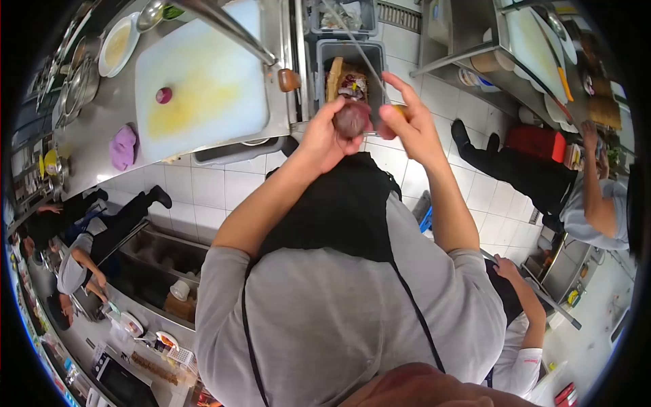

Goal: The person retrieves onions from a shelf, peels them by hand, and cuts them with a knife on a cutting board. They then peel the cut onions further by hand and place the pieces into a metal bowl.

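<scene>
My left hand (pixel 324 139) is closed around a red onion (pixel 350 120), held in front of my apron. My right hand (pixel 412 129) is close beside it, its fingers wrapped round a knife with a yellow handle (pixel 401 108). The knife's long thin blade (pixel 363 57) points up and away. A dark reddish piece, perhaps onion skin (pixel 385 130), shows by the right fingers; whether it is loose cannot be made out. Beneath both hands is a grey bin (pixel 321 74) containing scraps and peelings (pixel 352 83).
To the left, a white cutting board (pixel 224 74) with yellow stains bears another red onion (pixel 163 95). Near it lie a purple cloth (pixel 123 148) and a white plate (pixel 127 30). A metal bar with a brown end (pixel 289 80) crosses the board. Other people work on both sides.
</scene>
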Demonstrator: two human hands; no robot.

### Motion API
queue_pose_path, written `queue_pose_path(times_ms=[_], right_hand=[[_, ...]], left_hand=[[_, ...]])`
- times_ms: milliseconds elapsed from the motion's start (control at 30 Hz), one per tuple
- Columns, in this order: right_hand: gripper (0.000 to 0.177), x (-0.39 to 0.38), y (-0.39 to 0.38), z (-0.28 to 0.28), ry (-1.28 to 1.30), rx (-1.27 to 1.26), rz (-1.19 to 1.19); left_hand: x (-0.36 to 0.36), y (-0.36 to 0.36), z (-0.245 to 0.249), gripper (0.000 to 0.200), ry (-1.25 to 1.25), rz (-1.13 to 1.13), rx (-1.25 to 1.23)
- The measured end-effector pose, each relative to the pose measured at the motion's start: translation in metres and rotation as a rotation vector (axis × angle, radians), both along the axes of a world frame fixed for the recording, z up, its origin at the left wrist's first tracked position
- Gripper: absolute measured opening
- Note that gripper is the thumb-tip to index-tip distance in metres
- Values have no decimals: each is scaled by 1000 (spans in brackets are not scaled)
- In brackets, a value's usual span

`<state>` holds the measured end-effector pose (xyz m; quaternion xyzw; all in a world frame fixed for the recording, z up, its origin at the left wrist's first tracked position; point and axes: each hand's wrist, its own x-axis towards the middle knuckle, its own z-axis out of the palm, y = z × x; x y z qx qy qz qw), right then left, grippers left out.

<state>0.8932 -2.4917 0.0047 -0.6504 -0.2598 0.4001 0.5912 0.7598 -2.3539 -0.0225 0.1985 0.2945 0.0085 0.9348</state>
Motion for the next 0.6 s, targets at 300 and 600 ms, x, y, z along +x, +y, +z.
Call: queue_pose_path(times_ms=[300, 600], right_hand=[[74, -33, -4, -16, -470, -414, 90], [74, -55, -8, -26, -582, -471, 56]], left_hand=[[60, 5, -49, 37, 143, 321, 1], [60, 7, -60, 43, 251, 321, -22]])
